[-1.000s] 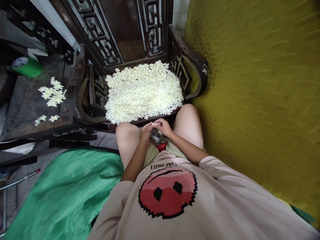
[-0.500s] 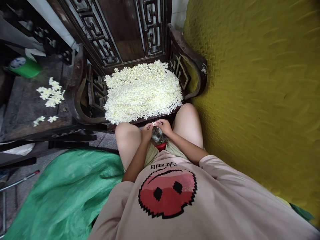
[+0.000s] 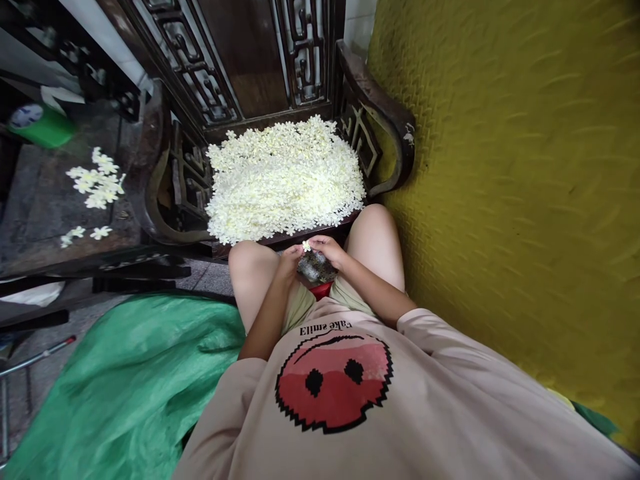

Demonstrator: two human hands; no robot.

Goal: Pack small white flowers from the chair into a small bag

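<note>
At left, loose flowers (image 3: 98,179) lie on the dark table (image 3: 43,213). Right of these, a flower pile (image 3: 285,183) covers the chair seat, far of the knees. Near the seat edge, the left hand (image 3: 289,260) pinches a white flower (image 3: 306,246) between the knees. Expect a light, soft, easily bruised part; grip lightly at the base beneath the petals. The right hand (image 3: 329,250) reaches its right side, fingertips touching; whether it pinches cannot be told.

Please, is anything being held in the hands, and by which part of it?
A flower, held between the left hand and the right hand. Whether both have a grip on it, and by which part, is too small to tell.
</note>
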